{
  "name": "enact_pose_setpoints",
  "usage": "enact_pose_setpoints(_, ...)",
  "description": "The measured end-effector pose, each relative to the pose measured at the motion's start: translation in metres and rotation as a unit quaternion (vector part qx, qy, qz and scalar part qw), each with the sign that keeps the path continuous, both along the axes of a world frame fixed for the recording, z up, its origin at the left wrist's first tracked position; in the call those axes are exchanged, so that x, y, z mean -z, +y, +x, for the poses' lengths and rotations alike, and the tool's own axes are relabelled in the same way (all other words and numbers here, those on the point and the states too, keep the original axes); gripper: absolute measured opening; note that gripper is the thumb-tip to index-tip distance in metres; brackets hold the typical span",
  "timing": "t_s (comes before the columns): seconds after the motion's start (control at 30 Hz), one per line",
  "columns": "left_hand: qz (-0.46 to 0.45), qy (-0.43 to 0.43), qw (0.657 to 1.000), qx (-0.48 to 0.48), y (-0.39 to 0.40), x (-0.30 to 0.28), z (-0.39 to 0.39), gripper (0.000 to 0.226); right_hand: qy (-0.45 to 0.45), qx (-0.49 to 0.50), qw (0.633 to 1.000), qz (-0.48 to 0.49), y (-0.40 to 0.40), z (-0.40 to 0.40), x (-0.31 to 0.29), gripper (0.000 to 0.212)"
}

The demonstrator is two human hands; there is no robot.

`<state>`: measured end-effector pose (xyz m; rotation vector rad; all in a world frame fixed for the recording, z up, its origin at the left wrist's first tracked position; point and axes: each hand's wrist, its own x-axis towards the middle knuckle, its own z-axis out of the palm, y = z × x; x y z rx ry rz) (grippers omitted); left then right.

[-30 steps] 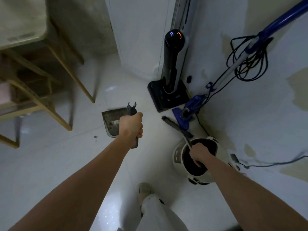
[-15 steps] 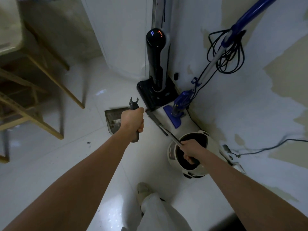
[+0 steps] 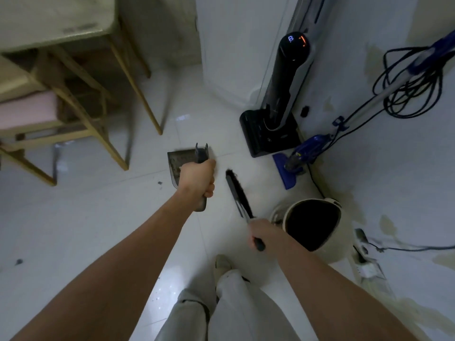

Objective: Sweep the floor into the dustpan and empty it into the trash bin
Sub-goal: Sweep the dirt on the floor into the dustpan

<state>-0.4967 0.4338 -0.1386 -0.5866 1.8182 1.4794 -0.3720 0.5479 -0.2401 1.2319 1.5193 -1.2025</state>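
Brush point(image 3: 237, 191) now off trash bin point(image 3: 312, 225); dustpan point(image 3: 177, 166) still gripped.

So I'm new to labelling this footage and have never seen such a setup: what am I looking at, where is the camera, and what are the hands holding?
There is no machine here. A person wears one wide-angle camera on the head, looking forward and down, so both bare arms reach into the picture from below. The left hand grips the handle of a grey dustpan, which has some dirt in it. The right hand grips a black hand brush, bristles pointing away from the person. Beside the right hand stands a pale trash bin, open, with a dark inside. On the white tiled floor lie a few dark crumbs. Along the wall stand a black upright vacuum and a blue mop.
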Motion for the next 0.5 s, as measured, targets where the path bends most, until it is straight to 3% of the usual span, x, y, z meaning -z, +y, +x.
enact_pose_setpoints(0.17, 0.004, 0.019, 0.999, -0.048, -0.069, -0.009, 0.013, 0.031, -0.021, 0.006, 0.998, -0.053, -0.034, -0.013, 0.0, 0.029)
enact_pose_setpoints(0.3, 0.01, 0.022, 0.997, -0.072, -0.126, -0.021, 0.026, 0.032, -0.027, -0.008, 0.999, -0.027, -0.068, -0.033, -0.039, 0.037)
enact_pose_setpoints(0.5, 0.002, 0.024, 0.989, -0.144, -0.215, -0.018, 0.039, 0.033, 0.065, -0.176, 0.981, 0.058, -0.146, -0.041, -0.025, 0.036)
